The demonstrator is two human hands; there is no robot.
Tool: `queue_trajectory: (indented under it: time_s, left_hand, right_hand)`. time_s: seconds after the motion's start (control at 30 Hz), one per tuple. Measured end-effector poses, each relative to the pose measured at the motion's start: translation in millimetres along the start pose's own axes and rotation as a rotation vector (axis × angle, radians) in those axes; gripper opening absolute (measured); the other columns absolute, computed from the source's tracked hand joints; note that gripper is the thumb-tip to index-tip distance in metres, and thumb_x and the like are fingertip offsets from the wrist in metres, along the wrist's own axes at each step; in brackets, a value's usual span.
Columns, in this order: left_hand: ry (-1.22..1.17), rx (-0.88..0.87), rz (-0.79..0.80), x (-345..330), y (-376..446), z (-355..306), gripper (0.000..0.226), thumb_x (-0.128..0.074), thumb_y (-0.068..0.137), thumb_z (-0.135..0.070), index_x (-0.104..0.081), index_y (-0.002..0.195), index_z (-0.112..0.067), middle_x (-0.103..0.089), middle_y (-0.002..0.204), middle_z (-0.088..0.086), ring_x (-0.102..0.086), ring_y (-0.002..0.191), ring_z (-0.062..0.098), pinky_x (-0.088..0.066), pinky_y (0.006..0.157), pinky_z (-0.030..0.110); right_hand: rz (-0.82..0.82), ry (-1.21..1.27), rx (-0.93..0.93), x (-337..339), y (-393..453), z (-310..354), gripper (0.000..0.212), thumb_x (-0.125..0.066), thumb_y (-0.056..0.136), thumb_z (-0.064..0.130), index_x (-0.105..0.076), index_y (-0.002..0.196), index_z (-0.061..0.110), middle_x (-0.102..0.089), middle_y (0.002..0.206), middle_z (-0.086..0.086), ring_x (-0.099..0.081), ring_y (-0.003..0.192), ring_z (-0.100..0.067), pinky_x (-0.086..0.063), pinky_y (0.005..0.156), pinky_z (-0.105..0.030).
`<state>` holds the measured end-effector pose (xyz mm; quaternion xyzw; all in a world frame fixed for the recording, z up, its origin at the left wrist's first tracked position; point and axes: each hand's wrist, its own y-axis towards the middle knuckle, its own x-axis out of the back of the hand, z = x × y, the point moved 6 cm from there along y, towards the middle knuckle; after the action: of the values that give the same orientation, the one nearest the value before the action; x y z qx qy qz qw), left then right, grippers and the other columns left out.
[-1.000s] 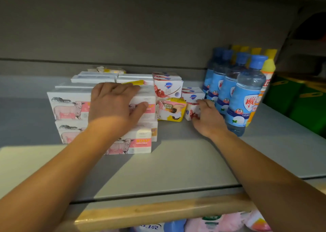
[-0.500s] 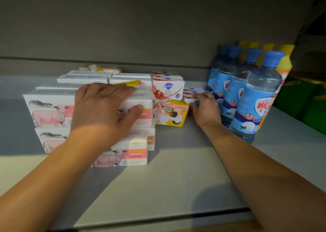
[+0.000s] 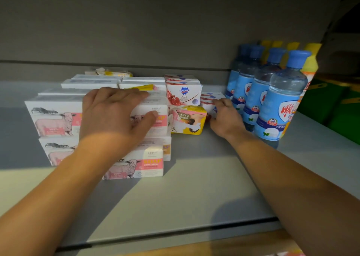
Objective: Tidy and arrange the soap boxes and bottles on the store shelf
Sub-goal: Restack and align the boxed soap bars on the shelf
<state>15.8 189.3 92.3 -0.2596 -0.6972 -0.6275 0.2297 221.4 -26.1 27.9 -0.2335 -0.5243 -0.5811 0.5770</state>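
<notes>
Head cam: left hand (image 3: 115, 117) flat on stiff, light soap boxes (image 3: 150, 115), right hand (image 3: 224, 117) pinching small box (image 3: 211, 107) w/ fingers, grab by sides imo.

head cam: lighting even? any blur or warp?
Head view: uneven, a bright band crosses the shelf front while the back wall sits in shade; forearms cast shadows; blue bottles lean outward from wide-angle warp; left hand slightly soft.

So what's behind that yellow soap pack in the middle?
Behind the yellow pack stands a stack of white Safeguard boxes. The pack covers the stack's bottom, so what lies lowest there cannot be seen.
</notes>
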Motion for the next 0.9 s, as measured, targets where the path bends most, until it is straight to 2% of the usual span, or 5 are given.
queue_trajectory:
  time_s: [0.17,0.33,0.7,0.8,0.9]
  left_hand:
    - [0.017,0.001,0.009,-1.6,0.6,2.4,0.059,-0.044,0.082,-0.06,-0.067,0.121,-0.023,-0.068,0.12,0.001,-0.054,0.113,0.032,-0.022,0.101,0.036]
    - [0.02,-0.001,0.017,-2.3,1.0,3.1,0.06,-0.042,0.081,-0.061,-0.066,0.122,-0.024,-0.068,0.121,0.0,-0.053,0.113,0.031,-0.021,0.101,0.034]
    - [0.044,-0.012,0.103,0.6,0.3,-0.6,0.063,-0.038,0.084,-0.061,-0.061,0.129,-0.024,-0.064,0.127,-0.001,-0.05,0.119,0.029,-0.019,0.103,0.037]
    - [0.036,0.012,0.242,4.4,5.7,-0.4,0.059,-0.043,0.089,-0.062,-0.048,0.14,-0.031,-0.052,0.143,-0.004,-0.04,0.132,0.026,-0.015,0.11,0.037]
    - [-0.041,-0.031,0.228,28.2,5.6,-12.9,0.056,-0.05,0.091,-0.053,-0.05,0.14,-0.027,-0.052,0.144,0.0,-0.042,0.134,0.027,-0.02,0.116,0.043]
  right_hand:
    - [-0.332,0.321,0.066,33.4,-18.9,5.4,0.038,-0.053,0.094,0.017,-0.059,0.132,0.017,-0.055,0.135,-0.006,-0.054,0.121,-0.024,-0.042,0.097,-0.027]
    - [0.213,0.397,0.072,4.3,-30.2,31.2,0.055,-0.064,0.09,0.041,-0.047,0.141,0.03,-0.055,0.134,0.008,-0.054,0.119,-0.013,-0.044,0.103,-0.033]
    - [-0.061,0.435,0.008,36.7,-94.4,22.5,0.031,-0.068,0.09,0.026,-0.054,0.118,0.027,-0.059,0.098,0.012,-0.057,0.092,-0.01,-0.046,0.077,-0.024]
    - [-0.085,0.542,0.013,57.5,-125.6,15.9,0.028,-0.069,0.088,0.025,-0.054,0.111,0.03,-0.06,0.092,0.022,-0.058,0.086,0.001,-0.041,0.066,-0.008]
    - [-0.064,0.737,0.004,74.2,-157.2,14.0,0.025,-0.07,0.087,0.021,-0.059,0.105,0.034,-0.067,0.097,0.018,-0.063,0.091,0.0,-0.049,0.071,-0.013]
